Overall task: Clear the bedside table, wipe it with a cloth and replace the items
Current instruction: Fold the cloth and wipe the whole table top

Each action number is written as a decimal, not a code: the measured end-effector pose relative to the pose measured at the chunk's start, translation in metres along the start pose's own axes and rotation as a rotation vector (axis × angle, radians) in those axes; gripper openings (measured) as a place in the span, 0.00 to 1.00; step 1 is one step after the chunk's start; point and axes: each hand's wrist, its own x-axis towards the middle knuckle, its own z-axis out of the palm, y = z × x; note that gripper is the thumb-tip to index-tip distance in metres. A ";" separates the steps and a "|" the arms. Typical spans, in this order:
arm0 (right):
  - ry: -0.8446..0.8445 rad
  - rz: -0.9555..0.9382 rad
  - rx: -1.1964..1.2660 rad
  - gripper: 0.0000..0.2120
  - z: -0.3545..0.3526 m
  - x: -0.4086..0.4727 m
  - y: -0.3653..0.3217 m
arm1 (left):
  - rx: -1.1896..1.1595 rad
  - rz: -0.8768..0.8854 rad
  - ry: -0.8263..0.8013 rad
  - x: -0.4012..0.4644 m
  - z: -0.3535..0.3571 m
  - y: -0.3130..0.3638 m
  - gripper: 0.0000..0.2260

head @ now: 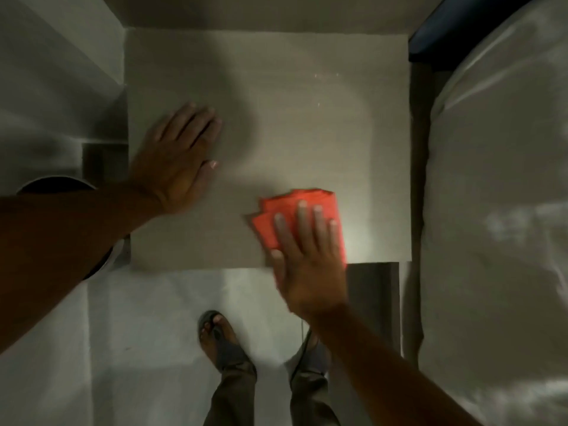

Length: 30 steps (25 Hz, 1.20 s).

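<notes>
The bedside table (292, 103) is a pale square top seen from straight above, with nothing standing on it. A folded orange-red cloth (310, 204) lies near its front right edge. My right hand (307, 253) presses flat on the cloth, fingers spread and pointing away from me. My left hand (181, 155) rests palm down on the left part of the tabletop, fingers together, holding nothing.
A bed with pale bedding (498, 210) runs along the right side, with a dark headboard corner (445, 35) at top right. A dark round object (55, 182) sits by the table's left side, mostly behind my arm. My sandalled feet (221, 339) stand on the pale floor below.
</notes>
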 end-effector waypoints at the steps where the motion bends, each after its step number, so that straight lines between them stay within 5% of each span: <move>1: 0.020 0.117 -0.031 0.28 -0.011 -0.005 0.029 | -0.006 -0.009 0.000 -0.001 0.001 0.001 0.31; 5: 0.082 0.309 -0.139 0.28 -0.045 0.075 0.108 | -0.009 -0.023 -0.027 0.001 -0.001 0.002 0.31; 10: 0.129 0.449 -0.082 0.31 -0.048 0.258 0.074 | -0.003 -0.002 -0.030 0.001 -0.003 0.001 0.31; 14: -0.017 -0.212 -0.143 0.28 -0.015 0.218 -0.025 | -0.024 -0.019 -0.018 0.000 -0.008 0.000 0.31; 16: -0.045 -0.346 -0.117 0.26 -0.019 0.208 -0.012 | -0.034 -0.013 0.006 0.001 -0.008 0.001 0.30; 21: 0.052 0.249 -0.145 0.27 -0.074 0.241 0.119 | -0.026 -0.001 -0.018 0.002 -0.006 0.000 0.31; 26: 0.174 0.673 0.008 0.28 -0.072 0.257 0.113 | -0.013 -0.001 -0.019 0.003 -0.006 -0.001 0.31; 30: 0.121 0.558 -0.071 0.30 -0.066 0.258 0.096 | -0.011 -0.008 -0.026 0.004 -0.002 -0.005 0.31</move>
